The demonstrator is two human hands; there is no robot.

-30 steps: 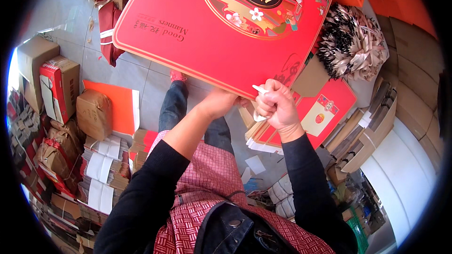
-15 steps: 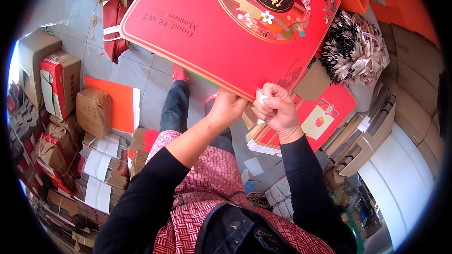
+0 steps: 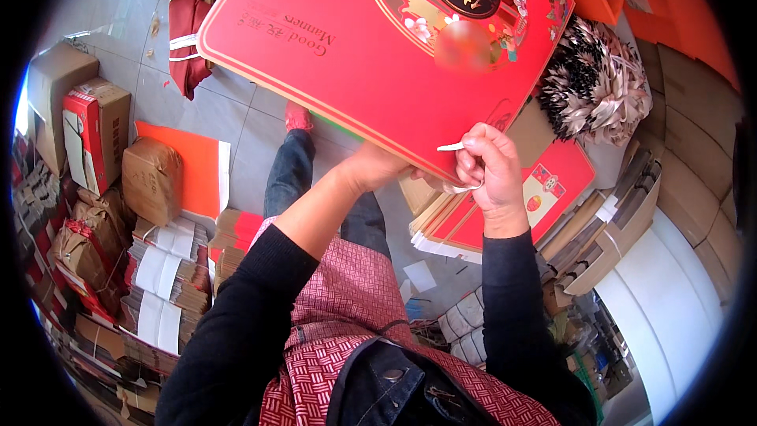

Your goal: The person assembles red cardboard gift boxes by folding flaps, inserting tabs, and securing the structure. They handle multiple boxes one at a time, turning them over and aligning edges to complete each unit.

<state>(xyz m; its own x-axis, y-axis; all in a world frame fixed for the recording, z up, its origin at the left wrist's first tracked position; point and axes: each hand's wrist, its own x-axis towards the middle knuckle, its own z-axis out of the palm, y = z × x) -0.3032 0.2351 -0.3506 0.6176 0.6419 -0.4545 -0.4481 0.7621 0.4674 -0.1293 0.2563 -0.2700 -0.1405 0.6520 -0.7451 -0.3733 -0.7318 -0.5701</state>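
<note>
A large flat red cardboard piece with printed flowers and a round emblem lies in front of me, its tan edge towards me. My left hand grips this near edge from below, its fingers mostly hidden under the board. Close beside it, above the board's near right corner, my right hand is closed round a white cord. One end of the cord sticks out to the left of the fist. Another stretch of it shows below the fist, near the left fingertips.
Beneath my right forearm lie stacked red cardboard pieces. A bundle of pale and dark strips sits at the right. To the left are bundled cardboard stacks, a brown wrapped parcel and boxes on the floor.
My right hand has moved slightly right and up, away from the left, and more of the white cord shows. The left hand has stayed at the board's edge.
</note>
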